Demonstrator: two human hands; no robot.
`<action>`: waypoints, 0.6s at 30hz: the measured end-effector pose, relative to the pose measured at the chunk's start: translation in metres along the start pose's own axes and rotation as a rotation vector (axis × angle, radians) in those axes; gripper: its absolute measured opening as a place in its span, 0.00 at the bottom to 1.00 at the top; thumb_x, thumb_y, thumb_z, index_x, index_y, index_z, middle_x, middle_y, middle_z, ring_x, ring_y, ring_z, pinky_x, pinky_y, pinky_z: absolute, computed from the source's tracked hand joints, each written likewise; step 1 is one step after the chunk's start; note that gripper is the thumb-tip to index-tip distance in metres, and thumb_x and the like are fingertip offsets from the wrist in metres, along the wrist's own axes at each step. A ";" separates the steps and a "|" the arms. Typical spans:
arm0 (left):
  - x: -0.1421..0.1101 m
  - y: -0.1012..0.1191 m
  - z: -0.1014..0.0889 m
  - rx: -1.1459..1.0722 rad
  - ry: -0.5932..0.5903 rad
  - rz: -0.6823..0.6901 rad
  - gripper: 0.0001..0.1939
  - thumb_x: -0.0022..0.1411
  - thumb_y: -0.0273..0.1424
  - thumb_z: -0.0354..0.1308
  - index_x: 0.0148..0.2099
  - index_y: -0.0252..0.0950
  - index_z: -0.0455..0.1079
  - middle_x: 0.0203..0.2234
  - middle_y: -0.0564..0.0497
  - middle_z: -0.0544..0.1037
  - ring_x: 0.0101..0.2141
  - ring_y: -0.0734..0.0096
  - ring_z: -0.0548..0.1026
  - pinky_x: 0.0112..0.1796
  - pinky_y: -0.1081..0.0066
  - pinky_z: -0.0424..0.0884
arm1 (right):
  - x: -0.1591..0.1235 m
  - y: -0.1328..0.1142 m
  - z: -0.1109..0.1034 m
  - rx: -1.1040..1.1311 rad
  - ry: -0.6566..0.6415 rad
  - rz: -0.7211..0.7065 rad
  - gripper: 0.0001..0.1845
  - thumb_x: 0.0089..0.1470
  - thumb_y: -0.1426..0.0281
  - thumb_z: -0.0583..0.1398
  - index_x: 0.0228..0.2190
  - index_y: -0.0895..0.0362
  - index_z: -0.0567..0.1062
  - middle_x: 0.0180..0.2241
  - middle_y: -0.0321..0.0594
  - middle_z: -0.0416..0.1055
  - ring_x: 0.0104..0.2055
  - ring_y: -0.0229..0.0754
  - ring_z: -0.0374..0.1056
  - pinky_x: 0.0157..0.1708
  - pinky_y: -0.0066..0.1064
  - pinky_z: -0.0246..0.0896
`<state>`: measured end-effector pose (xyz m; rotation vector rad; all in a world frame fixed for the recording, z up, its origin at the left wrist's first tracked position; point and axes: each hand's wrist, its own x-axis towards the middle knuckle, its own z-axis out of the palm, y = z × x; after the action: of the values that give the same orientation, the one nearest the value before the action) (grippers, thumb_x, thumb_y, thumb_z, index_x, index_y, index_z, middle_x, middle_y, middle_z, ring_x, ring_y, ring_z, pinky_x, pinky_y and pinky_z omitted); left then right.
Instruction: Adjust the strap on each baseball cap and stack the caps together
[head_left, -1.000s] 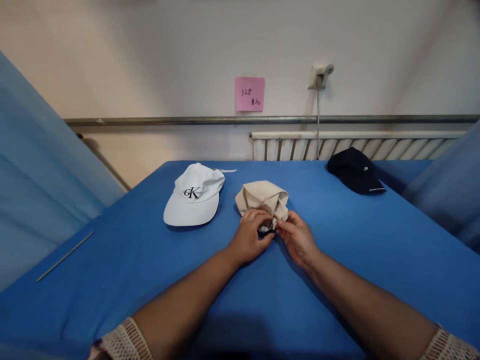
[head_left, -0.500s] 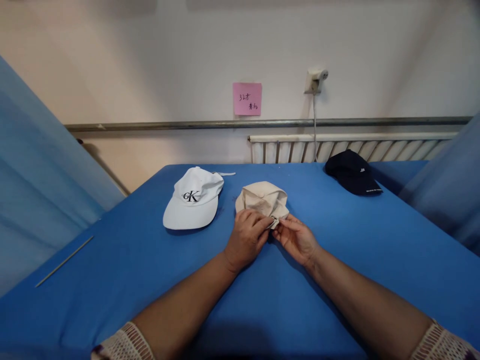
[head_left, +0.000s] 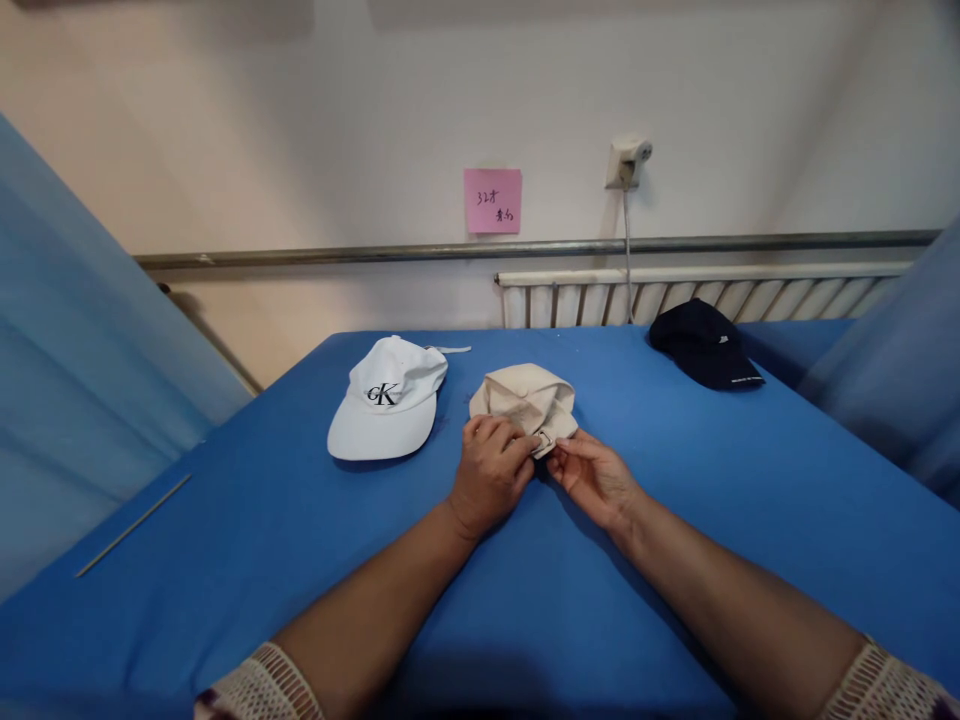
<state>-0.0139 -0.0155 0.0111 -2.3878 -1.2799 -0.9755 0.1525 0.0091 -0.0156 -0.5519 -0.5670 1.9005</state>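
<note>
A beige cap (head_left: 525, 390) lies in the middle of the blue-covered table, its back strap side facing me. On that strap sits a small metal buckle (head_left: 543, 440). My left hand (head_left: 493, 470) grips the strap just left of the buckle, fingers curled over the cap's edge. From the right, my right hand (head_left: 592, 475) pinches the strap's other side between thumb and fingers. Some fingertips are hidden behind the fabric.
A white cap (head_left: 390, 400) with black letters lies to the left, a dark navy cap (head_left: 701, 345) at the far right. A thin stick (head_left: 133, 526) rests near the left edge of the blue table cover (head_left: 480, 600). Behind are a radiator (head_left: 577, 303) and a metal rail (head_left: 375, 254).
My left fingers have shifted slightly left on the strap, and more of the buckle shows now. My right hand keeps its pinch in nearly the same place.
</note>
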 end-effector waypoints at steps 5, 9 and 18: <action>0.001 0.000 0.001 -0.024 -0.005 0.022 0.11 0.61 0.27 0.56 0.46 0.41 0.74 0.36 0.49 0.77 0.44 0.61 0.70 0.50 0.57 0.59 | 0.001 0.000 0.000 0.002 0.016 -0.025 0.12 0.43 0.76 0.67 0.33 0.54 0.76 0.32 0.34 0.76 0.30 0.36 0.68 0.29 0.27 0.63; 0.002 -0.001 0.000 -0.055 -0.015 0.054 0.13 0.61 0.28 0.57 0.48 0.43 0.74 0.34 0.49 0.76 0.43 0.62 0.70 0.50 0.58 0.59 | 0.001 0.003 0.002 -0.039 -0.017 -0.041 0.16 0.43 0.74 0.67 0.37 0.54 0.76 0.38 0.37 0.76 0.34 0.38 0.70 0.32 0.28 0.65; -0.001 -0.005 0.004 -0.043 0.000 -0.032 0.10 0.59 0.24 0.57 0.43 0.39 0.73 0.36 0.48 0.77 0.44 0.61 0.69 0.51 0.56 0.59 | -0.003 0.008 0.001 -0.069 0.238 0.223 0.16 0.49 0.57 0.67 0.26 0.58 0.74 0.22 0.36 0.71 0.21 0.34 0.65 0.20 0.25 0.59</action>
<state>-0.0167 -0.0107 0.0070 -2.4065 -1.3143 -1.0216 0.1471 0.0029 -0.0191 -0.9044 -0.4298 1.9917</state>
